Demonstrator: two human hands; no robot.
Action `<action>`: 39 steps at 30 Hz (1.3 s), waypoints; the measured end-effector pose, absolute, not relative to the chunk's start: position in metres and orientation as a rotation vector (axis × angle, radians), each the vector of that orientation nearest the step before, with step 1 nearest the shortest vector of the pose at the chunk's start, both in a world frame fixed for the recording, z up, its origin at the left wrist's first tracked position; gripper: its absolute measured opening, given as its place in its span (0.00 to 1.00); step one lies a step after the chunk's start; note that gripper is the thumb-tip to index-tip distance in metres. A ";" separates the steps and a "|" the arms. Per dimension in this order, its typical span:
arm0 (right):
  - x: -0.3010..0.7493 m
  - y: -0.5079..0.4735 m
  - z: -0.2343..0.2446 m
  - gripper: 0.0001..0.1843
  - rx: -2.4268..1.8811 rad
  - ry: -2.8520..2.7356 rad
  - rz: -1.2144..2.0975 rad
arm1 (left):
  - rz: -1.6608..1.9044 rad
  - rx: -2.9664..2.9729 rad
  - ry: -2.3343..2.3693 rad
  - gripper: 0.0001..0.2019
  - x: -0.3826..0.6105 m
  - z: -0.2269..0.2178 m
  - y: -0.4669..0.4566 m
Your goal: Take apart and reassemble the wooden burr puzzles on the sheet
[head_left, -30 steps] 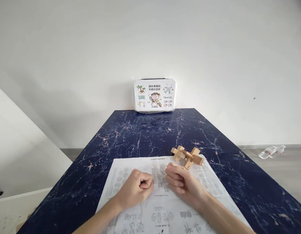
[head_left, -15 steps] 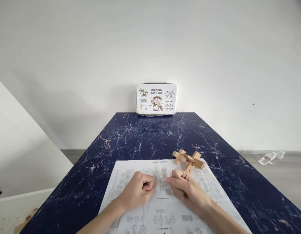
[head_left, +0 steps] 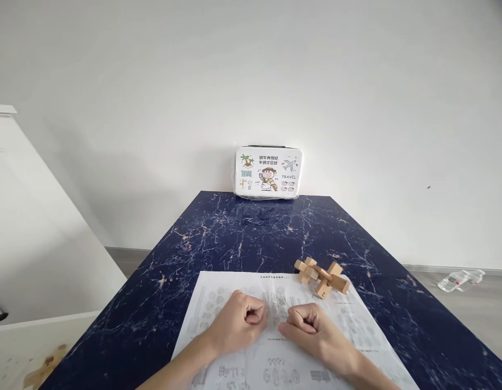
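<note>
My left hand rests as a closed fist on a printed instruction sheet, with nothing visible in it. My right hand lies beside it, also curled into a fist with nothing in it. A small wooden interlocking puzzle sits on the sheet's far right corner, a short way beyond my right hand and not touching it. The sheet lies on a dark blue marbled table.
A white illustrated case marked TRAVEL stands against the wall at the table's far edge. A clear plastic bottle lies on the floor at right. A white cabinet stands to the left of the table.
My right hand let go of the wooden puzzle, drew back toward me and closed into a fist. The puzzle now rests on the sheet. The left fist stayed put.
</note>
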State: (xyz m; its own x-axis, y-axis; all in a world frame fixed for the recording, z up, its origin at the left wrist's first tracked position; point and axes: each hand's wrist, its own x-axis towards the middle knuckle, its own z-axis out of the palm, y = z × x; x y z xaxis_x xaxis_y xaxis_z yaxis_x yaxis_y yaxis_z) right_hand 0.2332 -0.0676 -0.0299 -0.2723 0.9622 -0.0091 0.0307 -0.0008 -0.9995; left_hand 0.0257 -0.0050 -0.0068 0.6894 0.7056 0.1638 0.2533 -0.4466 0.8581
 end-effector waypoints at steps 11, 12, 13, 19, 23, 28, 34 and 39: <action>0.242 -0.066 -0.034 0.33 -1.203 -1.688 1.162 | 0.648 2.020 0.711 0.22 0.025 -0.007 -0.005; 0.242 -0.066 -0.034 0.33 -1.209 -1.697 1.121 | 0.651 2.024 0.712 0.22 0.025 -0.007 -0.005; 0.243 -0.066 -0.034 0.33 -1.213 -1.701 1.071 | 0.651 2.027 0.714 0.22 0.025 -0.007 -0.005; 0.246 -0.065 -0.043 0.30 -1.202 -1.732 0.562 | 0.615 2.052 0.710 0.24 0.024 -0.005 -0.006; 0.251 -0.062 -0.044 0.29 -1.125 -1.724 0.253 | 0.579 2.064 0.695 0.26 0.023 -0.004 -0.006; 0.258 -0.059 -0.031 0.29 -1.087 -1.659 0.086 | 0.569 2.123 0.577 0.23 0.022 -0.009 -0.007; 0.260 -0.058 -0.034 0.28 -1.097 -1.700 0.057 | 0.585 2.240 0.506 0.20 0.022 -0.019 -0.007; 0.261 -0.056 -0.041 0.29 -1.128 -1.682 0.105 | 0.605 2.375 0.449 0.20 0.021 -0.028 -0.006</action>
State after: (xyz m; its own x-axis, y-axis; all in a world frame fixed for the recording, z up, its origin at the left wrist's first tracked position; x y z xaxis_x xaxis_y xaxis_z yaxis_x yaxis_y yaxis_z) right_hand 0.2607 -0.0559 -0.0410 0.0049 0.7114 0.7027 0.6189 0.5498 -0.5610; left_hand 0.0213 -0.0065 -0.0276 0.8359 0.4552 0.3065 0.1612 -0.7375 0.6558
